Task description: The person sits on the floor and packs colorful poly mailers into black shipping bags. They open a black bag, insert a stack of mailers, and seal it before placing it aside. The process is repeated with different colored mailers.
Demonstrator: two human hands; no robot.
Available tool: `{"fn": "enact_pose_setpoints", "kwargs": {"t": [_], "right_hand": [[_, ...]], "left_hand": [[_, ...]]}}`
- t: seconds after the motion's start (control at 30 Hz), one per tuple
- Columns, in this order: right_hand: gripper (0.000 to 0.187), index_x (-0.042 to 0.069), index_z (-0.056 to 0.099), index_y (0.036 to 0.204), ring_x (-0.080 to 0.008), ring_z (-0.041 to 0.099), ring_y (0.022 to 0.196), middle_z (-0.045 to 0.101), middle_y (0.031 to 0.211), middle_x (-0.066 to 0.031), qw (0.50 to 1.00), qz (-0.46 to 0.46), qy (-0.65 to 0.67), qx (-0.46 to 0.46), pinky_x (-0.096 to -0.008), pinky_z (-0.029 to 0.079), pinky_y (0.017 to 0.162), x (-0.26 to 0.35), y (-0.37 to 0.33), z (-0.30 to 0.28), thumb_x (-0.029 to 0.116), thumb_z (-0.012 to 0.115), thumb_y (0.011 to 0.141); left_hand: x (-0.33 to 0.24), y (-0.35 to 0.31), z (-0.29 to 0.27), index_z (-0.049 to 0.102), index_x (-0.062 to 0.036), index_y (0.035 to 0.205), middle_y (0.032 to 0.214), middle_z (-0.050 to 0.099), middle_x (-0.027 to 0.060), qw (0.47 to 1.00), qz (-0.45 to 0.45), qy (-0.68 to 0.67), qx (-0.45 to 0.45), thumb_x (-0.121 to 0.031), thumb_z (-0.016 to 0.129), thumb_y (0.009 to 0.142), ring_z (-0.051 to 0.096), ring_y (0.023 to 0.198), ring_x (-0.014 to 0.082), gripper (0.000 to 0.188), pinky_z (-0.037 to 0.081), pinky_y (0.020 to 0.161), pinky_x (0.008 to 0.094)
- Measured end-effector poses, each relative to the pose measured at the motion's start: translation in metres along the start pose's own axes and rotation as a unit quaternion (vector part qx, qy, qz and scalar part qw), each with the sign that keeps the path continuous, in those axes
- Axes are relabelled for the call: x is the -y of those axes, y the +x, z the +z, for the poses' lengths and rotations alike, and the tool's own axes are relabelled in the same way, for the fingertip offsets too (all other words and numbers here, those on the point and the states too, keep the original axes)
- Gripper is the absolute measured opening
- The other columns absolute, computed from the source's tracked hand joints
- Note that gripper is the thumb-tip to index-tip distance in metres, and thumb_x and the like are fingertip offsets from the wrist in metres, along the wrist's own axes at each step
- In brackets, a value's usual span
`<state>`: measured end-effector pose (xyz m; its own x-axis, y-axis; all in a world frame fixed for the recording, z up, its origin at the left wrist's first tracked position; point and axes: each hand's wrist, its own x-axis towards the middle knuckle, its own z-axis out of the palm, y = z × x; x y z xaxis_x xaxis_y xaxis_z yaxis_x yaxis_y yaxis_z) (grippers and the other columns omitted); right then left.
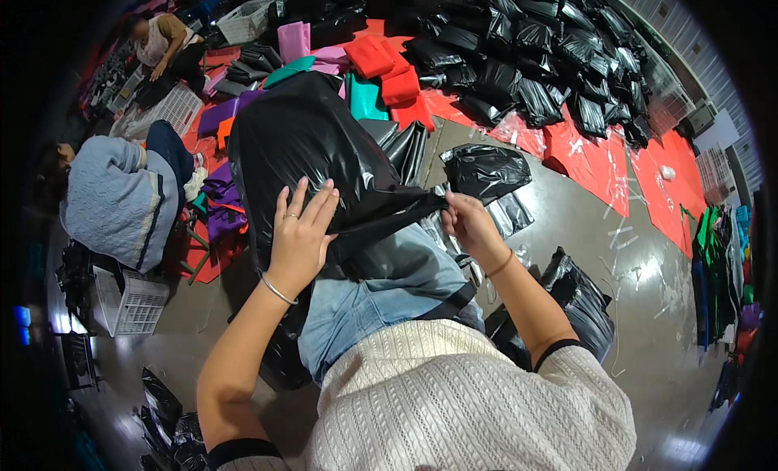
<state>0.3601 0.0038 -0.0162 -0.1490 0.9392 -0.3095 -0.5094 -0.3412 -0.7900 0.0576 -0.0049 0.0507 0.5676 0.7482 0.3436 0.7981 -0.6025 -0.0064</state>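
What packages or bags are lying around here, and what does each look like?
Large glossy black plastic bag: on the lap, bulging, left hand flat on it, right hand pinching its stretched end.
Small black plastic packet: on the grey floor beyond the right hand, crumpled.
Heap of filled black bags: top right, on red sheeting.
White plastic crate: left, slatted.

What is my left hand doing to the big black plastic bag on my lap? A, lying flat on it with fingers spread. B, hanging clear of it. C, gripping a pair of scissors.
A: the left hand lies open-palmed against the black bag, fingers spread.
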Motion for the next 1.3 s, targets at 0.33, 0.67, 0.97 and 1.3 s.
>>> {"fn": "enact_pose_setpoints", "kwargs": {"t": [0.33,0.67,0.97,1.3], "right_hand": [[0.025,0.009,0.061,0.092,-0.0153,0.059,0.068,0.063,0.076,-0.003,0.969,0.181,-0.002,0.17,-0.0293,0.049,0.066,-0.029,0.164,0.096,0.032,0.053,0.097],[0.036,0.005,0.057,0.112,-0.0172,0.057,0.087,0.057,0.096,-0.0062,0.989,-0.132,-0.031,0.067,-0.0313,0.046,0.082,0.002,0.124,0.148,0.038,0.05,0.097],[0.062,0.013,0.036,0.148,-0.0413,0.02,0.144,0.029,0.154,-0.0196,0.618,-0.415,-0.494,0.449,-0.0505,0.014,0.117,-0.008,0.103,0.21,0.046,0.043,0.096],[0.083,0.031,0.042,0.144,-0.0416,0.024,0.141,0.034,0.15,-0.0122,0.375,-0.491,-0.67,0.412,-0.0675,0.015,0.11,-0.018,0.081,0.218,0.052,0.074,0.071]], "left_hand": [[0.004,-0.003,-0.003,0.055,-0.0063,0.132,0.144,0.047,0.0059,1.0,0.0,0.001,0.021,-0.012,0.073,0.073,0.039,0.134,0.0366,0.062,0.027,0.112,0.0533],[0.017,-0.009,-0.002,0.054,-0.0066,0.132,0.145,0.046,0.0056,0.998,-0.028,-0.054,-0.003,-0.01,0.075,0.069,0.035,0.138,0.0344,0.067,0.024,0.114,0.0522],[0.016,-0.023,-0.005,0.048,0.0054,0.125,0.125,0.049,0.0263,0.982,-0.125,-0.138,-0.009,-0.007,0.072,0.076,0.046,0.122,0.0437,0.056,0.035,0.11,0.0444],[-0.052,-0.16,0.004,0.032,-0.0017,0.143,0.135,0.046,0.0137,0.568,-0.559,-0.523,-0.303,-0.016,0.066,0.091,0.048,0.119,0.0213,0.064,0.039,0.102,0.0346]]}}
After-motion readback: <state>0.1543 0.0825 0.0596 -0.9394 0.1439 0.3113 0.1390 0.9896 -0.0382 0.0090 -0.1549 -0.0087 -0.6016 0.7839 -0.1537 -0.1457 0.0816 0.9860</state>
